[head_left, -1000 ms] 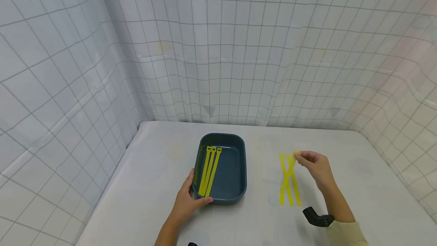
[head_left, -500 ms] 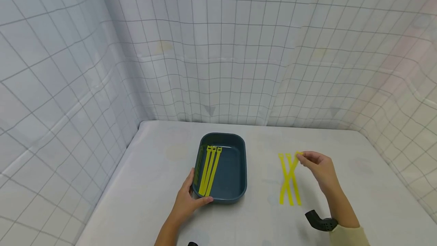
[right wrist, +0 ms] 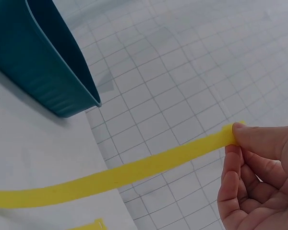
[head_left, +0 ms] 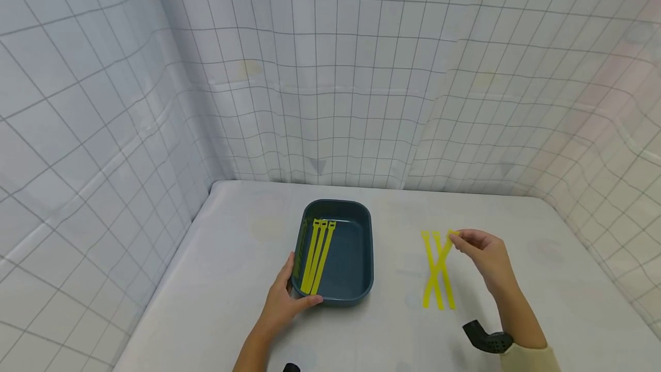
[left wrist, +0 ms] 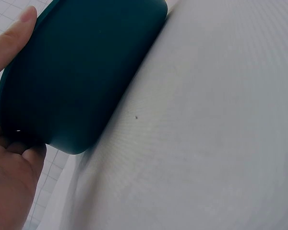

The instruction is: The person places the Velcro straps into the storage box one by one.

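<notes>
My left hand (head_left: 279, 307) grips the near left corner of a dark teal plastic bin (head_left: 348, 263), thumb on the front rim and fingers round the left side. Three yellow cable ties (head_left: 324, 254) lie side by side in the bin's left part. Over to the right, my right hand (head_left: 482, 252) pinches the slotted head of another yellow cable tie (right wrist: 134, 172) between thumb and fingers. That tie's head is raised, and its strip slopes down to the left across two more yellow cable ties (head_left: 448, 289) on the table. The fingers under the bin are partly hidden.
White cloth covers the table (head_left: 392, 332). Grid-patterned white curtains (head_left: 330, 102) enclose its back, left and right sides. A black wrist device (head_left: 488, 340) sits on my right wrist.
My right hand has shifted slightly to the right, drawing the pinched cable tie's head with it. My left hand and the bin stay in place.
</notes>
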Motion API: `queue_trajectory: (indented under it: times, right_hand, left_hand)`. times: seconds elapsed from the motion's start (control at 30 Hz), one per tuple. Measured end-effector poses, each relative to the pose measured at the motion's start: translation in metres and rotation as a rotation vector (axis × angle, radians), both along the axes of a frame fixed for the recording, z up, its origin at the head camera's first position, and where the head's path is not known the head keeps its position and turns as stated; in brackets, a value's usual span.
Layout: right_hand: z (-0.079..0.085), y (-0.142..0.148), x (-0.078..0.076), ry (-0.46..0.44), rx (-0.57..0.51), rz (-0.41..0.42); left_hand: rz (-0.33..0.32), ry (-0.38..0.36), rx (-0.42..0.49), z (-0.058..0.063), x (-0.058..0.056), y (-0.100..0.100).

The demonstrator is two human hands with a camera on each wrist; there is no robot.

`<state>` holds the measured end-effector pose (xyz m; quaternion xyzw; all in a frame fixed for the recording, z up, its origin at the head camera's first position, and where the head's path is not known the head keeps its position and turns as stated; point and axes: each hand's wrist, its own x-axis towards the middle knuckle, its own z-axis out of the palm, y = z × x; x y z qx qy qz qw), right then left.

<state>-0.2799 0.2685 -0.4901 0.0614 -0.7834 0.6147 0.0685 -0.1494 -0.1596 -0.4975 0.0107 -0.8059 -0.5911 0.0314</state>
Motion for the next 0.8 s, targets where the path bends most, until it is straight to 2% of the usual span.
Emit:
queue_trajectory:
  times: [0.1,0.2,0.27,0.4,0.47,0.53,0.63,0.67,0.8]
  right_hand:
    - [0.035,-0.014,0.021,-0.002,-0.064,0.043]
    - [0.062,-0.027,0.037,-0.010,-0.011,0.029]
    - [0.070,-0.031,0.043,-0.004,-0.006,0.023]
    - [0.062,-0.024,0.036,0.000,-0.003,0.062]
    - [0.048,-0.018,0.026,0.019,-0.054,0.073]
    - [0.051,-0.018,0.025,0.016,-0.036,0.064]
    - [0.067,-0.029,0.030,0.029,-0.020,0.044]
    - [0.081,-0.037,0.036,0.022,0.002,0.030]
    - [0.114,-0.057,0.046,0.043,-0.070,0.049]
  left_hand:
    - [0.000,-0.002,-0.005,0.001,0.000,0.000]
    - [0.000,0.006,-0.008,0.004,0.002,0.000]
    - [-0.003,0.012,-0.010,0.004,0.002,0.001]
    - [-0.007,0.019,-0.005,0.004,0.003,0.001]
    - [-0.007,0.020,0.003,0.004,0.003,0.001]
    - [-0.004,0.017,0.011,0.004,0.003,0.001]
    - [-0.005,0.018,0.008,0.004,0.003,0.000]
    - [-0.005,0.018,0.009,0.004,0.003,0.000]
    - [-0.006,0.021,0.010,0.003,0.002,0.000]
